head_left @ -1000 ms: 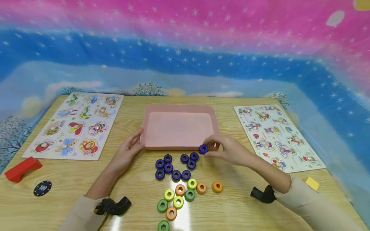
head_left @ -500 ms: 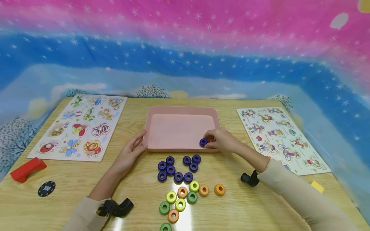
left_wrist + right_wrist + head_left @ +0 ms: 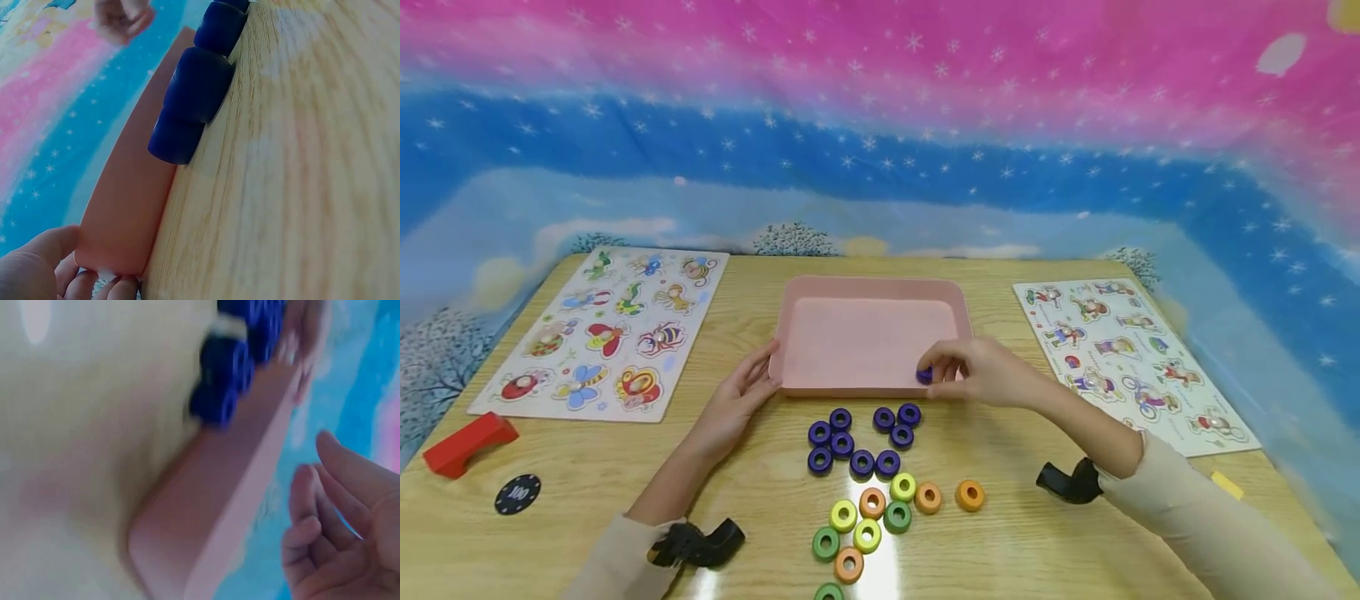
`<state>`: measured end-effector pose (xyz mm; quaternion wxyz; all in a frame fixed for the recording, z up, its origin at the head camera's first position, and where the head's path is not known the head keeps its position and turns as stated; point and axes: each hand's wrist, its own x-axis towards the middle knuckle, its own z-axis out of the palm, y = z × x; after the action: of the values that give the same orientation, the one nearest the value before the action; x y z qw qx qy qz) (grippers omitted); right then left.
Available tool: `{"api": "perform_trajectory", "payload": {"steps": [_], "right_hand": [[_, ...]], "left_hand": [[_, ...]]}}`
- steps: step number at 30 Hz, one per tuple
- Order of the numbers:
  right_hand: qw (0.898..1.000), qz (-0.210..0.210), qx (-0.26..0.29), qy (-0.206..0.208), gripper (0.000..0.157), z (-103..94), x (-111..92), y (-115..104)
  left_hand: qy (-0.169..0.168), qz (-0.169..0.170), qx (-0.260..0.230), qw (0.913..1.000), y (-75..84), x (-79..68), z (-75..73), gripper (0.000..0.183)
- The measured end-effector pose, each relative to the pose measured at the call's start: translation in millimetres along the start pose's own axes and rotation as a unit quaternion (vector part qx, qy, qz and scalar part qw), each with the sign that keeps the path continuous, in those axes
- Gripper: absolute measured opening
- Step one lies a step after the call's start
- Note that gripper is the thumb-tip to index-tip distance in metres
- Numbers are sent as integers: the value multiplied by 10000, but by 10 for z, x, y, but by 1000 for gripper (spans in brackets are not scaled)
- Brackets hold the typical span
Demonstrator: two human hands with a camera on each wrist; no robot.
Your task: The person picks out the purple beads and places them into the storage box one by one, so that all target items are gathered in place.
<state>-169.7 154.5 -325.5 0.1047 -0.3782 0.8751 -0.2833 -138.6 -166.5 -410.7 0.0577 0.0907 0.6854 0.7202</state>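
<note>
A shallow pink tray [image 3: 872, 333] stands in the middle of the wooden table. My left hand [image 3: 741, 400] holds its front left corner; the left wrist view shows the thumb [image 3: 56, 244] at the rim and the fingers bent against the wall. Over the front right corner is my right hand [image 3: 977, 371], fingers loosely bent, beside a purple ring-shaped bead [image 3: 924, 376] inside the tray, partly covered by the fingertips. In the right wrist view the thumb and fingers [image 3: 304, 487] stand apart with nothing visible between them. Several more purple beads [image 3: 841, 444] lie before the tray.
Yellow, orange and green beads [image 3: 897, 517] lie nearer me. An insect puzzle board [image 3: 602, 333] is at the left, another puzzle board [image 3: 1135, 367] at the right. A red block [image 3: 471, 444], a black chip [image 3: 517, 494] and a yellow block [image 3: 1227, 484] lie near the sides.
My right hand has carried the purple bead from in front of the tray over its front wall, lowered it inside and parted its fingers from it. The left hand has stayed on the tray.
</note>
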Motion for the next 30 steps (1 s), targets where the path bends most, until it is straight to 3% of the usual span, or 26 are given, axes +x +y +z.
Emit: {"api": "perform_trajectory", "payload": {"steps": [3,5,13,24,30], "right_hand": [[9981,-123,240,-547,26,177,-51,-119],[9968,-71,109,-790,28,292,-74,-166],[9917,-130,-1095,-667,32,535,-82,-177],[9912,-146,-1220,-488,24,518,-168,-166],[9948,186,-980,-197,25,279,-185,-212]], "left_hand": [[13,19,55,10000,7,-26,-18,50],[-2,29,69,10000,13,-32,-21,50],[-7,65,20,10000,7,-18,-6,50],[3,-1,91,10000,5,8,14,50],[33,-17,117,9999,15,-4,6,50]]}}
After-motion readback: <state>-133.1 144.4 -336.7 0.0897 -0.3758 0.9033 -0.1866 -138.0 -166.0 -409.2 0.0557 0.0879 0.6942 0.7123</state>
